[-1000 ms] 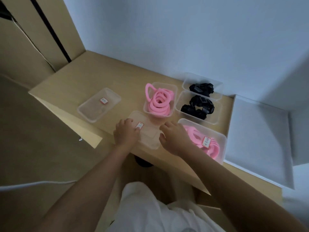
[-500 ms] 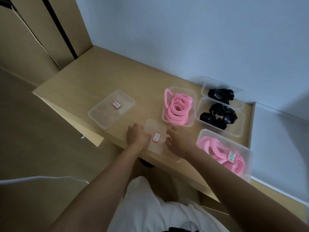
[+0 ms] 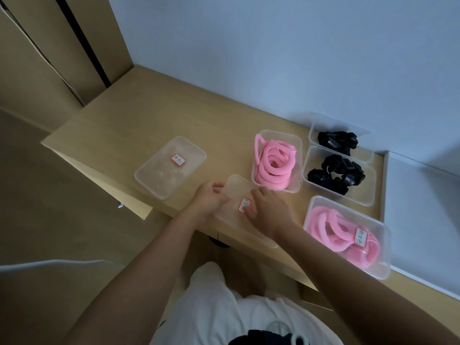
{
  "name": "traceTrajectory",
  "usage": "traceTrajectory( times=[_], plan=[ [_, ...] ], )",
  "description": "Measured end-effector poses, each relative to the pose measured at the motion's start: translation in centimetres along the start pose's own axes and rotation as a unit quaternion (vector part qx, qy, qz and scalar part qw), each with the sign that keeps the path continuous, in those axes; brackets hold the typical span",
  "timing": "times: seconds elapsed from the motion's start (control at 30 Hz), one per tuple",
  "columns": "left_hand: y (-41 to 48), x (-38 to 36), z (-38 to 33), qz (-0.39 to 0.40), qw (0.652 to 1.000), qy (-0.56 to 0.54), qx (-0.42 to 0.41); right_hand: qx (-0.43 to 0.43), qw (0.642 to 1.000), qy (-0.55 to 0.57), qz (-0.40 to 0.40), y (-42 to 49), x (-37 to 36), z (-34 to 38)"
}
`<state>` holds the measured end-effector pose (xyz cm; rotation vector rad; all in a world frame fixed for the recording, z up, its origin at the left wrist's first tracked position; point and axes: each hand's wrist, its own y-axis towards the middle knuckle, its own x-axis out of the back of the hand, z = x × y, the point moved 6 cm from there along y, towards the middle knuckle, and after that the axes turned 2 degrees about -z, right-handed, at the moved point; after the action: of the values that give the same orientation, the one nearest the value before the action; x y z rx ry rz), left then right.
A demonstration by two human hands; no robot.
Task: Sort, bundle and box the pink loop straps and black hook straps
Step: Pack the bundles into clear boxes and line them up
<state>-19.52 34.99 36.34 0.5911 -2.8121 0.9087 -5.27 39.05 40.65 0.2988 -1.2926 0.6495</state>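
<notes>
Pink straps (image 3: 273, 165) lie coiled in an open box (image 3: 297, 181) just beyond the right hand (image 3: 270, 211). More pink ones sit in a lidded box (image 3: 380, 266) to its right, and black straps (image 3: 336, 175) fill two far boxes (image 3: 368, 194). Between both hands a clear lid (image 3: 236, 189) lies at the table (image 3: 119, 125) edge. The left hand (image 3: 209, 200) curls its fingers round the lid's left rim, gripping it. The right hand's bent fingers have moved onto the label (image 3: 243, 204), which showed bare half a second ago. Whether they grip, I cannot tell.
</notes>
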Motion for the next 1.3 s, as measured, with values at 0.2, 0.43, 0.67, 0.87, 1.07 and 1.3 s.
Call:
traceTrajectory(
  times=[0.2, 0.43, 0.67, 0.87, 1.07, 1.3],
  plan=[
    [-0.9, 2.3, -4.2, 0.172, 0.981, -0.086, -0.035, -0.039, 0.993, 0.077, -0.086, -0.6, 2.0, -0.2],
    [0.3, 2.3, -9.5, 0.209, 0.975, -0.034, -0.067, -0.112, 0.955, 0.212, -0.175, 0.4, 4.3, -2.1],
    [5.4, -0.6, -10.9, -0.026, 0.991, -0.121, -0.057, -0.219, 0.901, 0.297, -0.228, 1.1, 6.7, -7.5],
    [4.1, -6.0, -13.3, 0.0, 0.959, 0.119, -0.257, -0.317, 0.841, 0.346, -0.27, 0.6, 7.2, -12.3],
    [4.0, -10.6, -10.6, 0.097, 0.813, 0.449, -0.359, -0.354, 0.804, 0.375, -0.296, 0.5, 7.6, -13.8],
    [5.7, -9.8, -10.7, 0.193, 0.853, 0.328, -0.359, -0.367, 0.814, 0.359, -0.27, 2.5, 6.6, -14.0]
  ],
)
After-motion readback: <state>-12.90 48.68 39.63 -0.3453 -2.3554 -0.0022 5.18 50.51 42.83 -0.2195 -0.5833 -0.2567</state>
